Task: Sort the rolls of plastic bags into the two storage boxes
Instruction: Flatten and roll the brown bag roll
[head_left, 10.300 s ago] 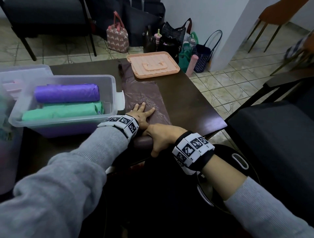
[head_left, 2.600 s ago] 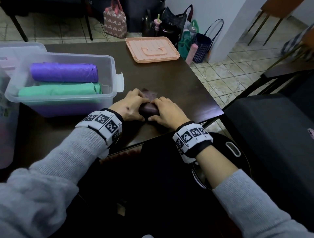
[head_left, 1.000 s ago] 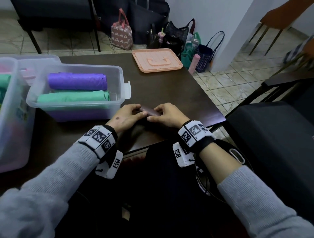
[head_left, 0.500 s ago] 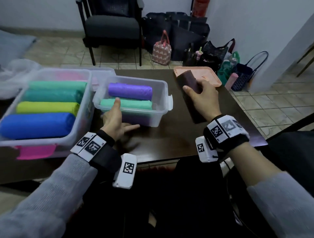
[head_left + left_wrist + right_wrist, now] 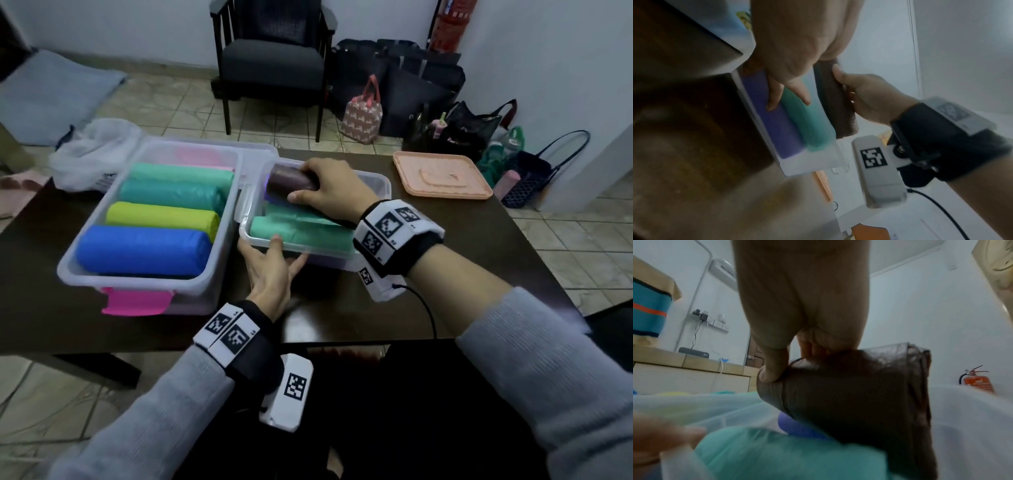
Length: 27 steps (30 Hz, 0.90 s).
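Observation:
My right hand [image 5: 308,185] grips a dark brown roll [image 5: 289,181] from above, thumb on its near side. It holds the roll just above the purple roll [image 5: 266,197] at the back of the small clear box [image 5: 383,181]. A mint green roll [image 5: 301,233] lies at the front of that box. My left hand [image 5: 274,270] presses straight fingers against the box's near wall, thumb on the rim. The right wrist view shows the brown roll [image 5: 859,394] over the green and purple ones. The large clear box [image 5: 89,219] on the left holds blue [image 5: 144,250], yellow-green [image 5: 161,217] and two greenish rolls.
A peach lid [image 5: 442,174] lies on the dark table [image 5: 445,274] at the back right. A white plastic bag [image 5: 92,150] sits behind the large box. Beyond the table stand a dark chair [image 5: 274,61] and several bags on the floor [image 5: 428,113].
Both hands finished rolling the brown bag on the table. My right hand then lifted the roll and carried it left over the small box. My left hand went to the box's near wall.

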Available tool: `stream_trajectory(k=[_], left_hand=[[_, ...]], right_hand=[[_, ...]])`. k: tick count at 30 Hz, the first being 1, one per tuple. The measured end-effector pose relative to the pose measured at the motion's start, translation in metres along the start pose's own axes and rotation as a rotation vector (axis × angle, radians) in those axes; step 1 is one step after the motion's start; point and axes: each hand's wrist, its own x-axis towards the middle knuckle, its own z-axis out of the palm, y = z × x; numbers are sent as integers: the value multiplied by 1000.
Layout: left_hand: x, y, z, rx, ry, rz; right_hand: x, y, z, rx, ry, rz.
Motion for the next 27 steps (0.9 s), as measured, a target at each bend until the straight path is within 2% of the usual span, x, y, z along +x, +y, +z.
stream_trajectory(k=[3,6,9,17,23,27], left_hand=[[0,-2,-4,0,-18,5],[-1,-1,-4,-14,-36,14],[-1,-2,-2,-41,-28,9],[-1,-5,-8,-21,-54,36],[1,-6,-6,-12,-35,29],[-3,-8,-11,-15,-28,31]], right_hand=[[12,-4,18,-73,-134,14],[19,-5,24,-114,-185,28],[21,-4,24,-141,-183,42],[21,-2,25,-6,-132,70],[24,-8,28,-206,-56,31],[29,-7,28,-130,-76,74]])
